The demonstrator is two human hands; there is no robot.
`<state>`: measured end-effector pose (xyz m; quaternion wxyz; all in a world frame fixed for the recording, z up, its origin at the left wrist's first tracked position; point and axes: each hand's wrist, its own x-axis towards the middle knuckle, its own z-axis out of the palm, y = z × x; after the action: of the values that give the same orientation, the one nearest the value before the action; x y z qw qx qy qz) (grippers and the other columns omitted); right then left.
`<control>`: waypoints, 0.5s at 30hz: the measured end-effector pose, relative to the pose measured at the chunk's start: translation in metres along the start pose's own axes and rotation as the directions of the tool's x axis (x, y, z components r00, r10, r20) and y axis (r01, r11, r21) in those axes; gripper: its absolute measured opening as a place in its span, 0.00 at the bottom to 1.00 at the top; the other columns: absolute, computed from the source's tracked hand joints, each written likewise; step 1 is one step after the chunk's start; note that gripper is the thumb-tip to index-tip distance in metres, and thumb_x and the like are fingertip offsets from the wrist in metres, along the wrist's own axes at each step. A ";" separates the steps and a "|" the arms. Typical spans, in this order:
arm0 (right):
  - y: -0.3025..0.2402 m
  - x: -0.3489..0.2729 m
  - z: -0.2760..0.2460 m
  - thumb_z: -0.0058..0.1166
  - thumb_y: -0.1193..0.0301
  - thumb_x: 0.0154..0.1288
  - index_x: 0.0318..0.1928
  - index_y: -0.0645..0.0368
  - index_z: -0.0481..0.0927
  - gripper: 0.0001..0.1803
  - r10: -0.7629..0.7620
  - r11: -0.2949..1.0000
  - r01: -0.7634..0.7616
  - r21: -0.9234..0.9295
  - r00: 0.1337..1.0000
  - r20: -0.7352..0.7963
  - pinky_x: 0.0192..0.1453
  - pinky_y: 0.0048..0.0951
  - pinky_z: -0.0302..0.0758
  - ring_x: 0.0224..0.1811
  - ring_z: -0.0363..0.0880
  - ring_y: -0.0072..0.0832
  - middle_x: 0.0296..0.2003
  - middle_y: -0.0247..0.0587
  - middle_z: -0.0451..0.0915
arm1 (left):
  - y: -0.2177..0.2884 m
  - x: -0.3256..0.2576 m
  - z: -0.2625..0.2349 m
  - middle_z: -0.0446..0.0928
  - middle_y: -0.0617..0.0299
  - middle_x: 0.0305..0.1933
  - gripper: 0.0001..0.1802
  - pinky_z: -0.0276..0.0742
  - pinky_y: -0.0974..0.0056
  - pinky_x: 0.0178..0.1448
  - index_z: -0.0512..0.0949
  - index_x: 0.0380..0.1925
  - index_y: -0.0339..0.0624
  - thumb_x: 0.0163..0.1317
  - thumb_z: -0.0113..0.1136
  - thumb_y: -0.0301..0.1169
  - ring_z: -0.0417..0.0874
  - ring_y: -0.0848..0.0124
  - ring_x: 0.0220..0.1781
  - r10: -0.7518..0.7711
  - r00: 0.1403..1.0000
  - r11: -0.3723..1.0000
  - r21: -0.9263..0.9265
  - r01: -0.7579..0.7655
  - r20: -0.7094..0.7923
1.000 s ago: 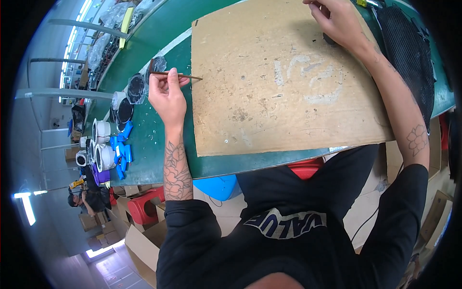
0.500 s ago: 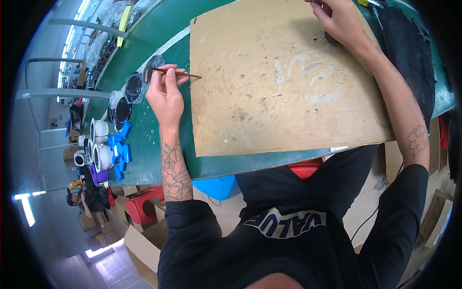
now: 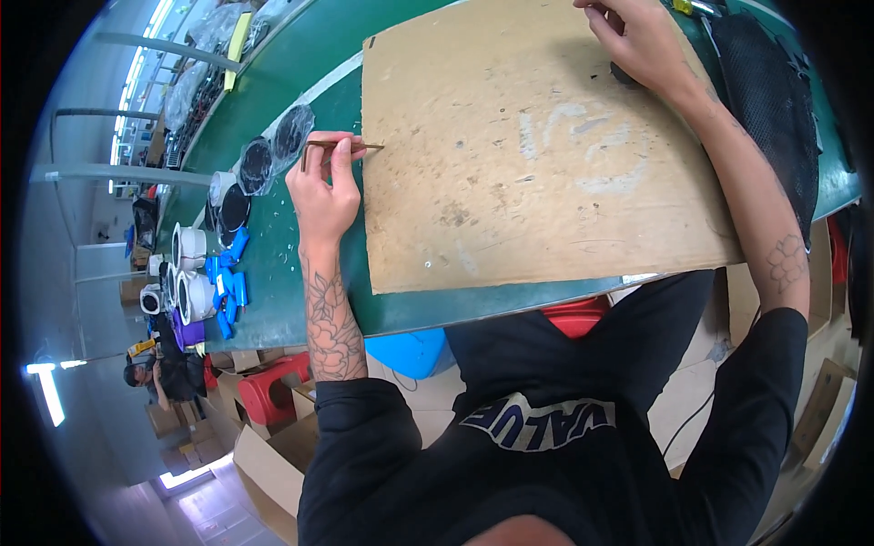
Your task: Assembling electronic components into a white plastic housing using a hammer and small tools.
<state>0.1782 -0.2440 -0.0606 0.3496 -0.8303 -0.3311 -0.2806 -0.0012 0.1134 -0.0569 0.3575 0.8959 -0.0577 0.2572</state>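
My left hand point(image 3: 324, 196) is closed around a thin brown L-shaped hex key point(image 3: 369, 146), its long arm pointing right over the left edge of a worn cardboard sheet point(image 3: 455, 218). At the far right of the sheet, my right hand point(image 3: 630, 36) has its fingers curled together. The top edge of the picture cuts off its fingertips, so what they hold, if anything, is hidden. Partly covered by that hand, a small dark object point(image 3: 625, 73) rests on the cardboard.
The cardboard lies on a green table point(image 3: 273, 300). Left of it are plastic-wrapped black discs point(image 3: 256, 164), white ring-shaped parts point(image 3: 194, 298) and blue pieces point(image 3: 224, 273). A black mesh bag point(image 3: 769, 109) lies right. Below stand red stools point(image 3: 266, 391) and an open carton point(image 3: 269, 469).
My left hand has shifted slightly right and down, turning the hex key so its bent end shows. My right hand has hardly moved.
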 end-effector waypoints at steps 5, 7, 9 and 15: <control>0.001 0.000 0.000 0.53 0.78 0.61 0.41 0.66 0.81 0.08 0.027 0.999 -0.027 0.018 1.000 0.000 0.38 0.32 0.76 0.32 0.81 0.37 0.30 0.50 0.82 | 0.005 0.001 0.006 0.84 0.52 0.32 0.05 0.84 0.66 0.38 0.77 0.37 0.31 0.69 0.55 0.23 0.89 0.66 0.35 0.112 0.994 0.988 0.104 -0.110 -0.016; 0.001 0.001 -0.001 0.53 0.78 0.61 0.41 0.66 0.81 0.08 0.019 1.000 -0.018 0.009 1.000 -0.003 0.38 0.32 0.76 0.32 0.81 0.37 0.30 0.50 0.82 | 0.001 0.000 0.007 0.84 0.53 0.31 0.05 0.84 0.67 0.38 0.77 0.36 0.30 0.68 0.57 0.23 0.89 0.68 0.33 0.064 0.996 0.991 0.119 -0.056 -0.063; 0.001 0.002 -0.001 0.53 0.78 0.61 0.40 0.65 0.81 0.08 -0.012 1.000 0.012 0.014 1.000 -0.010 0.38 0.32 0.76 0.32 0.81 0.37 0.30 0.50 0.82 | 0.000 0.001 0.008 0.84 0.54 0.31 0.05 0.84 0.67 0.38 0.77 0.36 0.29 0.69 0.57 0.23 0.88 0.69 0.32 -0.011 0.994 1.000 0.020 0.013 -0.110; 0.005 0.001 0.002 0.52 0.78 0.61 0.39 0.65 0.81 0.07 -0.003 0.999 0.004 0.041 1.000 -0.025 0.39 0.33 0.76 0.33 0.81 0.40 0.30 0.51 0.81 | -0.007 0.005 0.004 0.84 0.53 0.34 0.07 0.86 0.67 0.40 0.77 0.38 0.27 0.71 0.56 0.23 0.87 0.70 0.34 -0.184 0.971 0.964 -0.223 0.148 -0.150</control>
<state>0.1833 -0.2451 -0.0635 0.3705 -0.8187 -0.3339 -0.2847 0.0067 0.1161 -0.0609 0.4740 0.8297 0.0214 0.2940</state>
